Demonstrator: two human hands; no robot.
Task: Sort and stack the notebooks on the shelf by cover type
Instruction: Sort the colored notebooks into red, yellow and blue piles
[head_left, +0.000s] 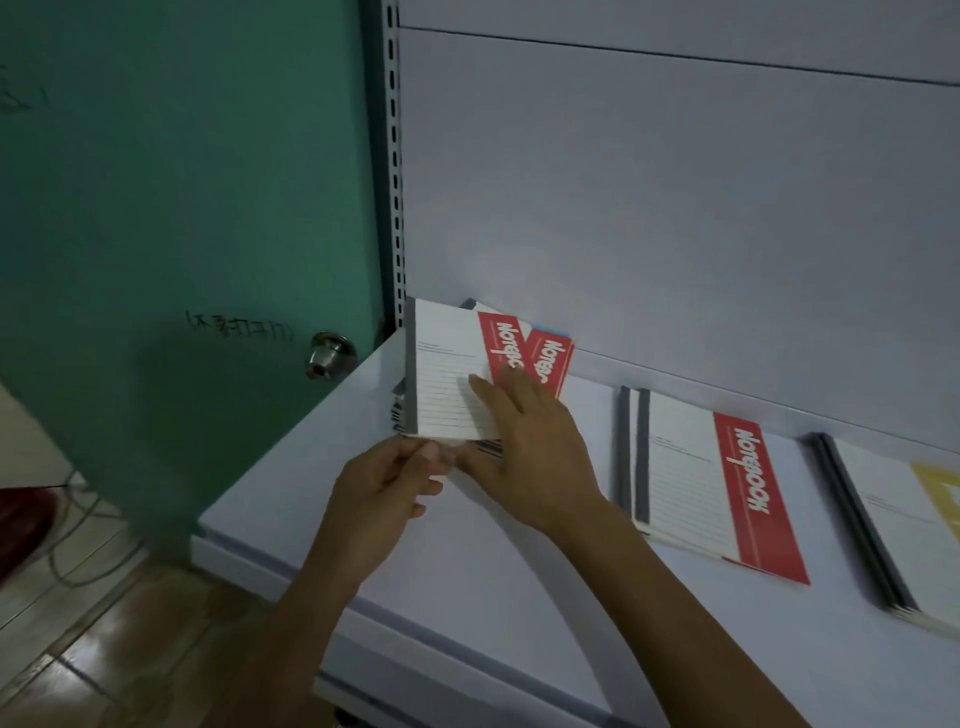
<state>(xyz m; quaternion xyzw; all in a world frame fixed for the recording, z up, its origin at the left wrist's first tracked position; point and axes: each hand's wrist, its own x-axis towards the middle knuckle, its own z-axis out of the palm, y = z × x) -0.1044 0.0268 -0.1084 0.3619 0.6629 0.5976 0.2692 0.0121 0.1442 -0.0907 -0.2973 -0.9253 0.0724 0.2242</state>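
Uppermost, white lined notebook (448, 385), red band, grey spine; left hand (385, 480) pinch at edge, right hand (527, 449) flat atop.

A green door (182, 182) is seen at the left, fitted with a round metal knob (330, 354) and marked with dark handwriting (240, 326) just beside it. Below, a tiled floor (156, 649) is shown, on which a pale cable (54, 558) is looped near a dark red object (23, 525) at the left edge.
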